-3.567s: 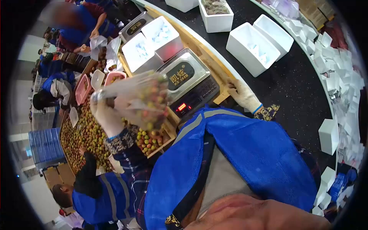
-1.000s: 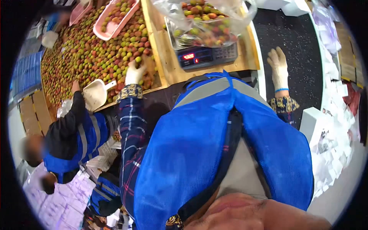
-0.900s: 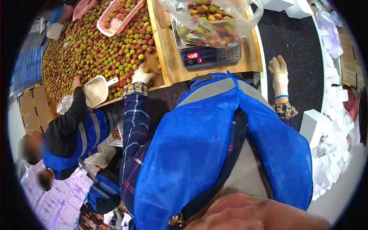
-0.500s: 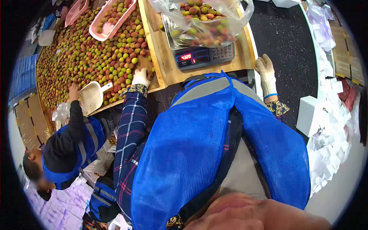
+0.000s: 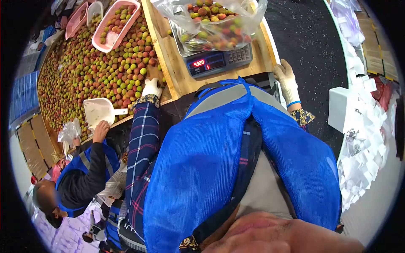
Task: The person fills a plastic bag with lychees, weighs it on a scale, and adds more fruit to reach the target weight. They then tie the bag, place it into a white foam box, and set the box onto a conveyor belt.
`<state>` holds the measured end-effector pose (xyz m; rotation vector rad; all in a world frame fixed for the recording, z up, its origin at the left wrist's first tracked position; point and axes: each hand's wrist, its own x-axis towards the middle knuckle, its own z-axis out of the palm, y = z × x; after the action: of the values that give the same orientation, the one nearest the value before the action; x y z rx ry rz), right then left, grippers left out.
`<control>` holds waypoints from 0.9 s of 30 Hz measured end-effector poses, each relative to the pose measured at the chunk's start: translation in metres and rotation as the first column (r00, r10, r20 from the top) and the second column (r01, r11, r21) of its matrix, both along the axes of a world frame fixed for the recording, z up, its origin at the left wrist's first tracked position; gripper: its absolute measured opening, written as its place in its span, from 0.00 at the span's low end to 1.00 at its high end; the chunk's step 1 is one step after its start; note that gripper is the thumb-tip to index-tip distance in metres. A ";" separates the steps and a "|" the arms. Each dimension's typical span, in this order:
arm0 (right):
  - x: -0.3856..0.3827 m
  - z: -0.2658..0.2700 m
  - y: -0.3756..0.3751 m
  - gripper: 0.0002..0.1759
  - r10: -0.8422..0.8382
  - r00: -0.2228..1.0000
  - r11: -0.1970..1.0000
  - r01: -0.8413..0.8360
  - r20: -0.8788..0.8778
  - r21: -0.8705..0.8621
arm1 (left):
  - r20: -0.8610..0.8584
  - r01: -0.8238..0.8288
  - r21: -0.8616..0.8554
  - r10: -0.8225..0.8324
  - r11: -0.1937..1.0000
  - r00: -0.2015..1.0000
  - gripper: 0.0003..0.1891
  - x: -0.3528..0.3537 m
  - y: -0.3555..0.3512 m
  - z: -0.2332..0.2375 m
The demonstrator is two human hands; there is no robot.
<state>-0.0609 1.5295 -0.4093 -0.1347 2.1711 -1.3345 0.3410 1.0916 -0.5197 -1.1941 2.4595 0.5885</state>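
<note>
My left hand [image 5: 152, 87], in a white glove with tan fingers, reaches over the bin's front edge beside the lychees [image 5: 130, 80]. Its fingers look stretched out, with nothing visible in them. My right hand [image 5: 288, 83], gloved the same way, rests at the right edge of the wooden stand, next to the black belt; it is open and holds nothing. Between my hands stands a digital scale [image 5: 219, 63] reading 4.320. On its metal pan sits a clear plastic bag [image 5: 236, 31] of lychees.
A co-worker's hand [image 5: 101, 130] is at a white scoop [image 5: 98, 111] on the bin's front edge. Pink baskets [image 5: 98, 40] lie on the fruit. Right of the black belt [image 5: 318, 55] are a white box [image 5: 338, 109] and piled white pieces [image 5: 363, 156].
The view has shifted slightly. The co-worker's hand has moved from the fruit to the scoop, which has turned. A white container now shows between the pink baskets. My hands stay in nearly the same places.
</note>
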 end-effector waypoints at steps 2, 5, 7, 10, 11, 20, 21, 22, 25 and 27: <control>-0.001 0.000 0.000 0.46 -0.014 0.998 1.000 0.015 0.055 -0.008 | -0.131 -0.115 -0.049 0.107 0.992 0.986 0.21 0.006 -0.007 -0.014; 0.004 0.004 -0.002 0.45 -0.075 0.997 0.996 0.075 -0.009 -0.055 | -0.301 -0.297 0.175 0.338 0.939 0.892 0.23 0.011 -0.023 -0.019; 0.003 0.005 -0.002 0.45 -0.073 0.997 0.996 0.072 -0.008 -0.055 | -0.456 -0.418 0.250 0.487 0.873 0.745 0.27 0.009 -0.030 -0.015; 0.000 0.005 -0.002 0.46 -0.053 0.998 0.998 0.052 -0.023 -0.034 | -0.603 -0.404 0.547 0.680 0.733 0.417 0.25 -0.020 -0.035 0.039; 0.000 0.005 -0.001 0.47 -0.036 0.999 0.999 0.036 -0.036 -0.010 | -0.657 -0.379 0.608 0.710 0.697 0.254 0.23 -0.040 -0.029 0.063; 0.004 0.013 -0.009 0.45 -0.005 0.999 0.998 0.003 -0.034 -0.065 | -0.893 0.378 0.409 0.281 0.830 0.351 0.22 -0.226 0.053 0.318; 0.005 0.015 -0.009 0.45 0.002 0.999 0.998 -0.004 -0.033 -0.068 | -0.890 0.344 0.312 0.145 0.886 0.432 0.19 -0.251 0.055 0.316; 0.003 0.011 -0.008 0.45 -0.003 0.999 0.997 0.001 -0.034 -0.071 | -0.893 0.371 0.022 -0.148 0.928 0.424 0.11 -0.272 0.063 0.335; -0.001 0.000 -0.001 0.44 0.006 1.000 0.999 -0.008 -0.027 -0.052 | -0.753 0.419 -0.387 -0.544 0.821 0.370 0.13 -0.332 0.038 0.291; 0.002 0.002 0.001 0.44 -0.037 0.999 0.998 0.036 -0.009 -0.046 | -0.713 0.423 -0.413 -0.575 0.807 0.401 0.13 -0.351 0.025 0.252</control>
<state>-0.0585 1.5301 -0.4070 -0.1201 2.1614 -1.4071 -0.0105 1.1165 -0.2679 -0.0370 3.4862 0.8943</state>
